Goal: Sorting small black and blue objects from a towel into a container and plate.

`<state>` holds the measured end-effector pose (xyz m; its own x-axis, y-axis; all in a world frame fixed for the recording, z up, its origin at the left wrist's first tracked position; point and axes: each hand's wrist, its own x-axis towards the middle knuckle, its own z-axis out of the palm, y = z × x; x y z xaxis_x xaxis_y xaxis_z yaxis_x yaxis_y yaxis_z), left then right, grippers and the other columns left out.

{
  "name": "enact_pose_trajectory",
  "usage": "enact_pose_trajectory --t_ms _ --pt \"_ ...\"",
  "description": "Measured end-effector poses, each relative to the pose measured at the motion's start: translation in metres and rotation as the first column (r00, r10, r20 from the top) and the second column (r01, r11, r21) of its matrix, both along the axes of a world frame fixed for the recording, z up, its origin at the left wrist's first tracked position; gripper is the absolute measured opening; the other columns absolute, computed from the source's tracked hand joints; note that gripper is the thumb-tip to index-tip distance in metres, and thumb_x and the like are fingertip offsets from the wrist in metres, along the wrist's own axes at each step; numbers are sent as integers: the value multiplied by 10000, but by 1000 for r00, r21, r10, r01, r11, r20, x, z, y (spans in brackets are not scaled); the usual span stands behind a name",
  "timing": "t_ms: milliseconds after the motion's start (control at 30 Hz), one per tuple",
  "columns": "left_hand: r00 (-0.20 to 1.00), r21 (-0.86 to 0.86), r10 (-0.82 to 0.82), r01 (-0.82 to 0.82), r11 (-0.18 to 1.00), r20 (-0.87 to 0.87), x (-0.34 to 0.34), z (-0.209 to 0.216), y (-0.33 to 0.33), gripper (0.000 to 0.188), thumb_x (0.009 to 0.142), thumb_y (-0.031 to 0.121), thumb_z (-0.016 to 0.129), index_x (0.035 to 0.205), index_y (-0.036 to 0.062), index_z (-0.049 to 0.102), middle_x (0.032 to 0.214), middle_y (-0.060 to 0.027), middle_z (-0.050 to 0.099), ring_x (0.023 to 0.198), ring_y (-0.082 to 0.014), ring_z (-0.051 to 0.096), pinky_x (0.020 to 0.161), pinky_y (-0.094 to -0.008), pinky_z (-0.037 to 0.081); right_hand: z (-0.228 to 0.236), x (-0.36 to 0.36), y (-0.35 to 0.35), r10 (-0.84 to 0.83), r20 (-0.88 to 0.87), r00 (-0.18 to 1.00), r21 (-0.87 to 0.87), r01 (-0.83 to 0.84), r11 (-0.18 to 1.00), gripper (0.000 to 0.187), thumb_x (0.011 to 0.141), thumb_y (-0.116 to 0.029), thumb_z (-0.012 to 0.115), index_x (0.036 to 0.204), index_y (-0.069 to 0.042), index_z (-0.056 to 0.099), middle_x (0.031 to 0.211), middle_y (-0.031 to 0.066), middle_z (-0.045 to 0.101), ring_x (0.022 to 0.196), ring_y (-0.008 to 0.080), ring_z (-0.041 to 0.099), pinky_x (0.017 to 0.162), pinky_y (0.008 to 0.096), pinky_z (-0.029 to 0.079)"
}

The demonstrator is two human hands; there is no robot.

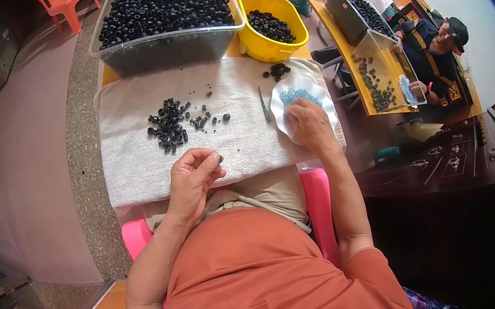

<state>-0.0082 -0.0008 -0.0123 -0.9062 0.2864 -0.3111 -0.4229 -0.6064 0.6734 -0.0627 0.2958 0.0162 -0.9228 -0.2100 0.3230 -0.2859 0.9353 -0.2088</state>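
Fingertips of your left hand (193,173) are pinching a small dark part (220,158) over the cloth's (135,177) near side; your right hand (311,123) is reaching among blue bits (293,94) in the white dish (281,117) at right, its grasp being hidden. For good control, you are probably needing a light, steady left pinch and single bits rightward. Black pieces (169,127) are lying farther left.

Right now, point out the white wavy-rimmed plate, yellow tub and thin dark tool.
White wavy-rimmed plate (277,112): head view, left side of its rim.
Yellow tub (275,53): head view, near outer wall.
Thin dark tool (264,105): head view, middle of its length.
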Motion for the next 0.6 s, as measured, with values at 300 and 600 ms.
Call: enact_pose_trajectory --t_ms 300,600 --pt "1000 -7 -4 4 1000 -8 0 0 1 94 905 99 698 973 66 643 865 -29 665 726 -121 645 682 -243 549 5 -2 4 62 44 997 22 -63 998 84 820 -74 627 806 -17 686 850 124 654 856 314 635 794 399 504" --pt "1000 -10 0 0 1000 -11 0 1 1 95 904 99 699 972 65 642 859 -29 662 722 -124 646 672 -239 542 18 -6 3 74 170 983 138 -98 986 99 806 -100 610 799 -40 689 818 121 650 850 312 634 802 406 506"
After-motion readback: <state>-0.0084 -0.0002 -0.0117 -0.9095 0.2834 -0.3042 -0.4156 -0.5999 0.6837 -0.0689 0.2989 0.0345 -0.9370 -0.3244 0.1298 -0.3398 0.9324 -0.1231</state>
